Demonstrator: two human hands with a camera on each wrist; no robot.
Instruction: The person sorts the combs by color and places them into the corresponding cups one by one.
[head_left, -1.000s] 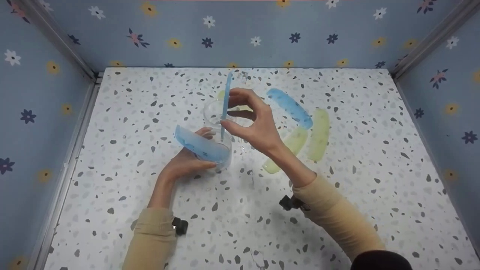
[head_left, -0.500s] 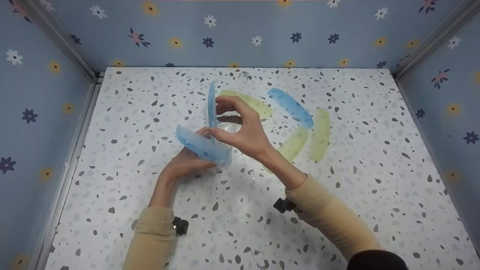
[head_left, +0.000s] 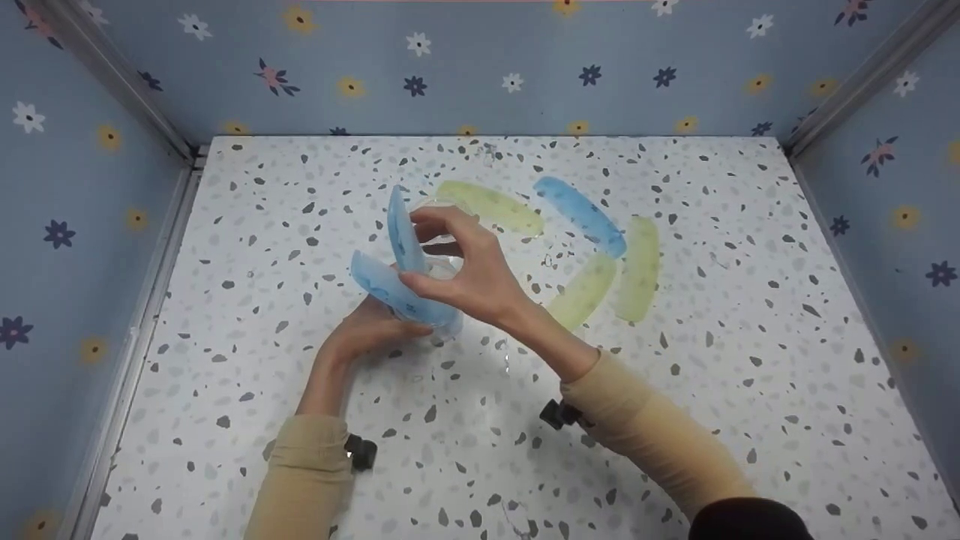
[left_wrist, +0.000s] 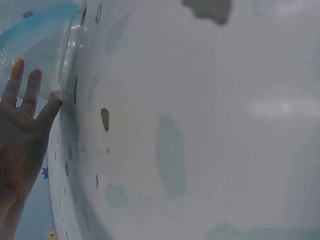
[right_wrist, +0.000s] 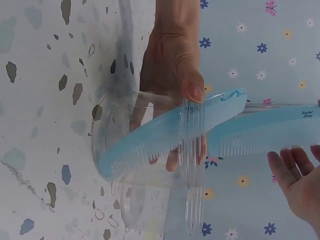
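My left hand (head_left: 367, 328) grips a clear plastic cup (right_wrist: 192, 170) that stands on the table. Inside it a blue comb (head_left: 386, 289) leans toward the left, its upper end sticking out past the rim. Between thumb and fingers my right hand (head_left: 480, 274) pinches a second blue comb (head_left: 403, 229) at the cup's mouth. In the right wrist view this held comb (right_wrist: 270, 130) has its lower end near the rim; whether it is inside I cannot tell. The left wrist view catches only my left hand's fingers (left_wrist: 32, 87) against the cup wall.
Another clear cup (right_wrist: 135, 205) stands just behind the gripped one, partly hidden by my right hand. A yellow-green comb (head_left: 495, 208) lies at the back. To the right lie a blue comb (head_left: 581, 214) and two yellow-green combs (head_left: 637, 270). Flowered walls enclose the speckled table (head_left: 712, 420).
My right hand has moved left and slightly nearer with its blue comb, which now tips leftward over the gripped cup. The yellow-green comb behind has come into view. My left hand stays put.
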